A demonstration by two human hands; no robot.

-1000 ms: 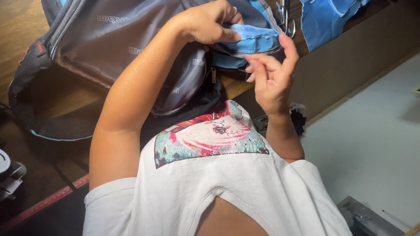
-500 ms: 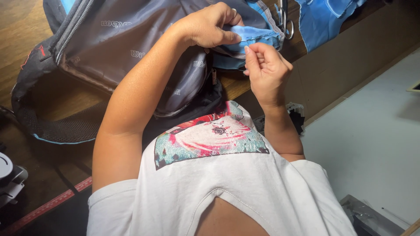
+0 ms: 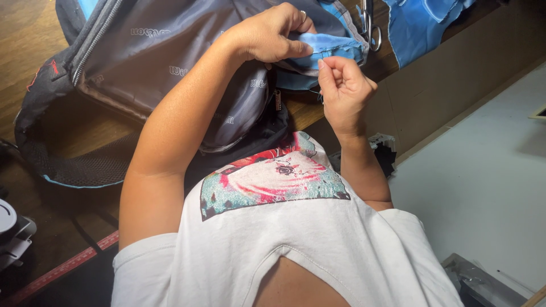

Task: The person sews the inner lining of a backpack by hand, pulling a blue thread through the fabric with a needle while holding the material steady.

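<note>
On table edge: left hand (image 3: 267,37) fingers pinch blue fabric (image 3: 330,45); right hand (image 3: 341,91) fingers closed, needle indistinct.

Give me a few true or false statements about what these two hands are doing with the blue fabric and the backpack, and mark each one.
1. The left hand pinches the blue fabric at the edge of the dark backpack. True.
2. The right hand lies flat and open on the table. False: it is raised and closed, fingertips pinched beside the blue fabric.
3. Scissors lie just beyond the blue fabric. True.
4. The right hand holds the scissors. False: they lie untouched on the wooden table.
5. The left hand wears a ring. True.
</note>
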